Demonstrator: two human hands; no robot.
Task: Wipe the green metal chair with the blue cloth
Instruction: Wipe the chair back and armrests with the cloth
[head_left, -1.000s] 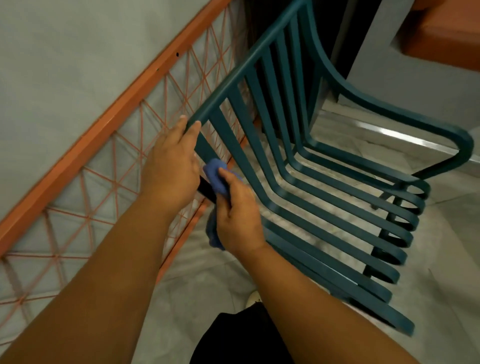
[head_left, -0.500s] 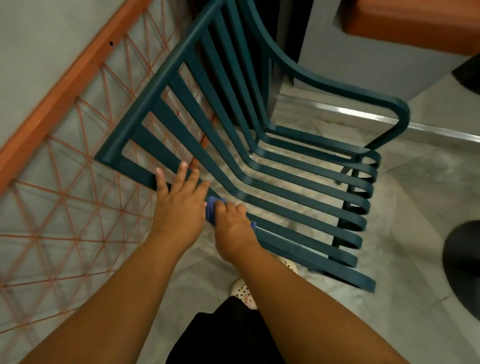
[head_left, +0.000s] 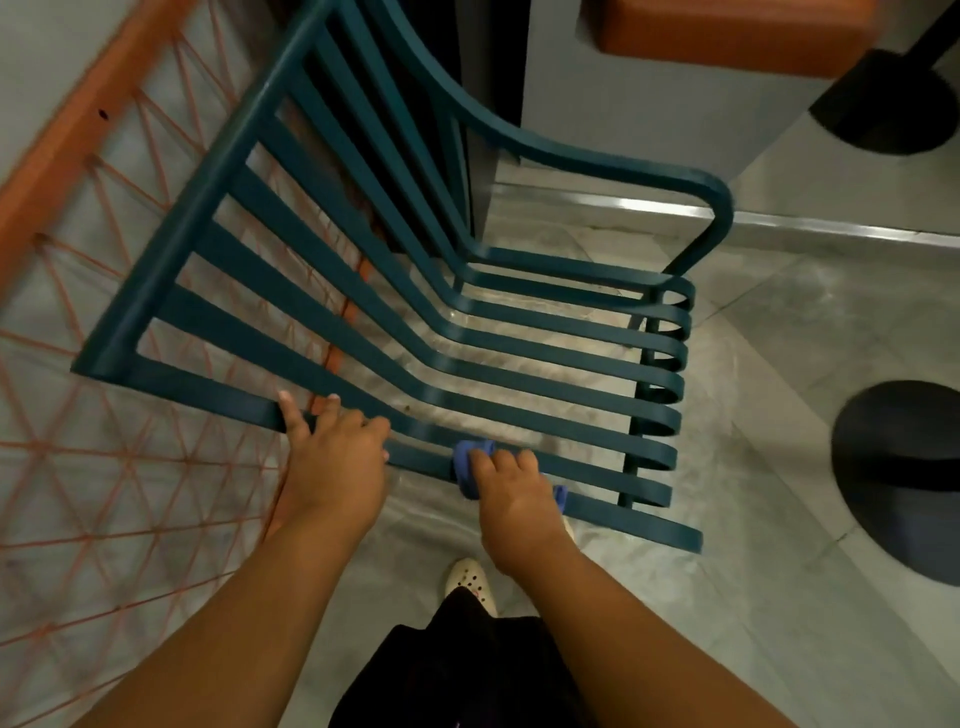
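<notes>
Cloth (head_left: 466, 464) bunched crosswise round nearest chair slat (head_left: 623, 517), right hand (head_left: 511, 493) curled over it.

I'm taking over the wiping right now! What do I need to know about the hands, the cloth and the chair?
Left hand: rests on the nearest slat of the green metal chair, steadying it.
Right hand: grips the blue cloth, which is wrapped round that same slat, about midway along.
Done: wiping is under way on this slat. The picture does not show which other parts are already clean.
Left: probably slide the cloth on to the slat's front end, then check the other slats, the top rail and the armrest.
</notes>
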